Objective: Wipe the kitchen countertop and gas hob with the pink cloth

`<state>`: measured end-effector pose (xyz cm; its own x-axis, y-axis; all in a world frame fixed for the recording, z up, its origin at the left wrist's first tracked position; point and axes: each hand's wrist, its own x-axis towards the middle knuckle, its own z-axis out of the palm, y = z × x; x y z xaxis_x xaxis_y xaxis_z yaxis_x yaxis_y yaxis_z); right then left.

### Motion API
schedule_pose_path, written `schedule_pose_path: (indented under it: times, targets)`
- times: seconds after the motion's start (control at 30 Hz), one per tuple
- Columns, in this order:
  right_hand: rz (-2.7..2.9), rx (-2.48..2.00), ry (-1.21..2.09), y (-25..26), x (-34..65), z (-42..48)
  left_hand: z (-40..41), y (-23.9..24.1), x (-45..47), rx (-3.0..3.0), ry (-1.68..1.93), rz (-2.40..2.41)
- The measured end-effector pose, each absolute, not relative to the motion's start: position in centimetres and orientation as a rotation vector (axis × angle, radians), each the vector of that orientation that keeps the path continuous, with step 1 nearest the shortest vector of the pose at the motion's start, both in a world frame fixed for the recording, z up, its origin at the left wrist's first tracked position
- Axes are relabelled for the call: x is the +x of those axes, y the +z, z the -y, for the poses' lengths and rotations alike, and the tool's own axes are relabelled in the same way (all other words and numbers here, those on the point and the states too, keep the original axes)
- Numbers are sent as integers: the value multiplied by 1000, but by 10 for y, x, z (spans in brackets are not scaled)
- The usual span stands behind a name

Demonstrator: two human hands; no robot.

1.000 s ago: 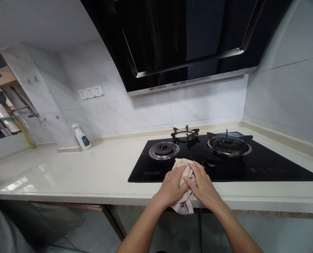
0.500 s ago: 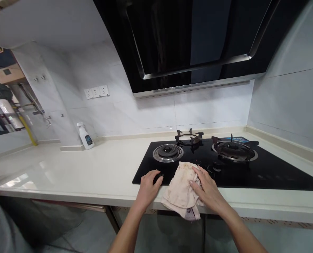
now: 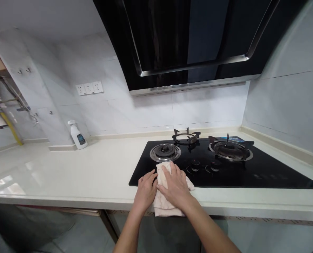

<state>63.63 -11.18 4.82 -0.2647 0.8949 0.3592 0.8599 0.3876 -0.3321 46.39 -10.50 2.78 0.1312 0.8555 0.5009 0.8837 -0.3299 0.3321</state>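
Observation:
My right hand [image 3: 176, 186] presses down on a pale, stained cloth [image 3: 163, 203], its fingers spread over the top. The cloth lies on the front left part of the black gas hob [image 3: 225, 179] and drapes over the counter's front edge. Close beside it, my left hand [image 3: 146, 189] rests at the hob's front left corner, fingers loosely bent and fingertips by the cloth's left edge. Just behind the cloth is the left burner [image 3: 165, 151], without its pan support. Two control knobs [image 3: 195, 165] show to the right of my hands.
A loose pan support [image 3: 186, 138] stands at the back of the hob. The right burner [image 3: 230, 150] has its support on. A white spray bottle [image 3: 78, 136] stands by the wall on the left. A black range hood [image 3: 167, 42] overhangs the hob.
My right hand has moved left with the cloth, up against my left hand. The control knobs it partly covered now show. The view has shifted slightly to the right.

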Motion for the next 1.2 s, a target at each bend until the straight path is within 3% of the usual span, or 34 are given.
schedule_pose_path:
  times: [0.17, 0.67, 0.87, 1.2]
  targets:
    - [2140, -1553, 170, 45, 688, 101, 107, 28, 465, -2320, -986, 1794]
    - [1927, -1519, -159, 0, 801, 130, 112, 32, 468, -2380, -1054, 1812]
    - [1910, -1614, -143, 11, 768, 131, 111, 31, 469, -2354, -1066, 1807]
    - [2184, -1423, 211, 43, 669, 123, 108, 32, 467, -2319, -1067, 1851]
